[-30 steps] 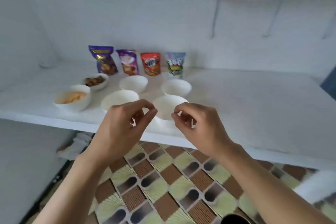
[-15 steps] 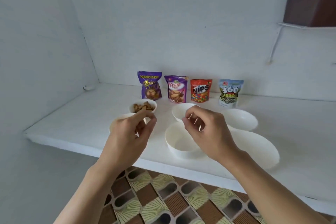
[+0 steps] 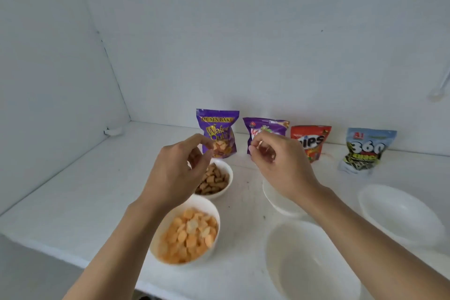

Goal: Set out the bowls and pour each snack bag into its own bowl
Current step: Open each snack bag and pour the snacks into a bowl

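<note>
Four snack bags stand along the back wall: a purple wafer bag [image 3: 217, 126], a second purple bag [image 3: 269, 126], a red Nips bag [image 3: 314, 139] and a pale blue 360 bag [image 3: 365, 151]. In front, one white bowl holds brown pieces [image 3: 215, 180] and another holds orange crackers [image 3: 187, 232]. Three empty white bowls stand at the centre [image 3: 280, 203], the front [image 3: 309, 263] and the right [image 3: 399, 214]. My left hand [image 3: 177, 173] hovers over the brown-snack bowl, fingers curled, thumb near the fingertips, holding nothing. My right hand [image 3: 280, 165] hovers before the second purple bag, curled likewise and holding nothing.
Everything stands on a white shelf [image 3: 73, 190] set into a white corner, with walls at the left and back. The shelf's front edge runs just below the cracker bowl. A small white fitting [image 3: 113, 131] sits in the back left corner.
The view has come closer and swung left. Both hands have moved forward from the shelf's front edge to above the bowls, near the bags, keeping the same curled pose.
</note>
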The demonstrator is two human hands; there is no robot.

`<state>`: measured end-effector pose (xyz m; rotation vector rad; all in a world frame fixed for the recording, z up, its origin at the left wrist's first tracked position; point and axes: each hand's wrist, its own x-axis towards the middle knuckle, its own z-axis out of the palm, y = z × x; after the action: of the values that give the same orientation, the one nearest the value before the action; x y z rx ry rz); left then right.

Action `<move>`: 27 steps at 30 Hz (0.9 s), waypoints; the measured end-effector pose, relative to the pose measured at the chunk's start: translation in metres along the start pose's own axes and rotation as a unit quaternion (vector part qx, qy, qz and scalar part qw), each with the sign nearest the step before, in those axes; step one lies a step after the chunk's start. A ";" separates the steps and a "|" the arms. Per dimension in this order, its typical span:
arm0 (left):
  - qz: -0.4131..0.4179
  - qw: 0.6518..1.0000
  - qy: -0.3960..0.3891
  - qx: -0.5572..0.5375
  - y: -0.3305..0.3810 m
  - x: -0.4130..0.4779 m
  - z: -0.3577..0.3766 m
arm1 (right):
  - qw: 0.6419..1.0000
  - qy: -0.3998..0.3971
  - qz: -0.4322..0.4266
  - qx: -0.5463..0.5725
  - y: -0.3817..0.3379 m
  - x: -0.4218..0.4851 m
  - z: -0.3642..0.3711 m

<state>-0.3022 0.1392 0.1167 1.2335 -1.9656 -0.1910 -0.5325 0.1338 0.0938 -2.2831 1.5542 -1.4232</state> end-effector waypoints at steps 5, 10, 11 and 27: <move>0.011 1.000 0.004 0.027 -0.064 0.093 0.024 | 0.999 -0.016 0.002 -0.048 0.046 0.088 0.057; 0.005 0.997 -0.016 0.077 -0.126 0.160 0.073 | 0.993 -0.071 0.010 -0.096 0.089 0.148 0.120; -0.007 0.995 -0.026 0.096 -0.135 0.169 0.082 | 0.991 -0.084 0.011 -0.106 0.095 0.156 0.130; 0.021 0.995 -0.076 0.065 -0.219 0.196 0.092 | 0.982 -0.101 0.046 -0.151 0.101 0.170 0.193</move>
<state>-0.2549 -0.1578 0.0509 1.2905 -2.1632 -0.1414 -0.4580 -0.1274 0.0441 -2.3821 1.8899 -0.9547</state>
